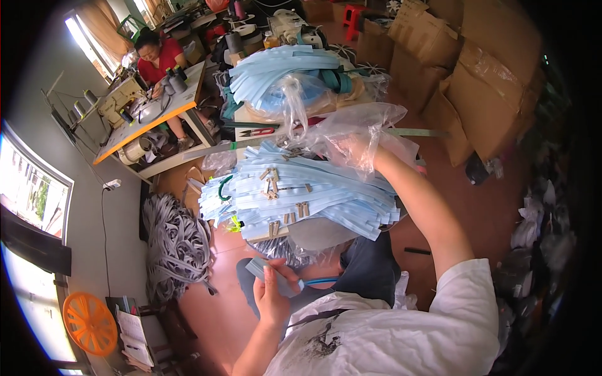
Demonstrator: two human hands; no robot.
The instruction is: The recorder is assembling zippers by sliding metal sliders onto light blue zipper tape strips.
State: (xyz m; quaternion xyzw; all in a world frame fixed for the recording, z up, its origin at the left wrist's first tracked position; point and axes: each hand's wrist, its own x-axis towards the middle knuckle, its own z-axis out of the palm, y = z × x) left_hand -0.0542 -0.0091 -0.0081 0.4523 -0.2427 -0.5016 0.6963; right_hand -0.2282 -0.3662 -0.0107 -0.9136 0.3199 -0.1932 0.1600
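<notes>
Tall brown cardboard boxes point(483, 88) stand at the far right, beyond the work. Nearer, a broad pile of pale blue flat strips point(326, 197) covers most of the cream surface point(242, 115) in front of the person, its cut ends fanned toward the right. A tangled heap of grey flat bands point(177, 241) lies on the floor to the left.

A crumpled clear plastic bag point(385, 119) sits over the far right edge of the pile. The right hand point(352, 149) shows through its film; whether the fingers are pinched or spread, and whether they are inside the bag or behind it, one cannot tell. The left hand point(274, 294) is held low above the lap, thumb and fingers closed on a greyish-blue flat piece point(256, 268).

Red-handled scissors point(260, 131) lie just beyond the pile, and small tan metal-like pieces point(271, 188) are scattered on top of the strips.

To handle this well, the left grip should probably stay firm but light, so the held piece does not crease. The right hand would do best to lift the film clear rather than drag it, since dragging could disturb the strips or scatter the small pieces.
</notes>
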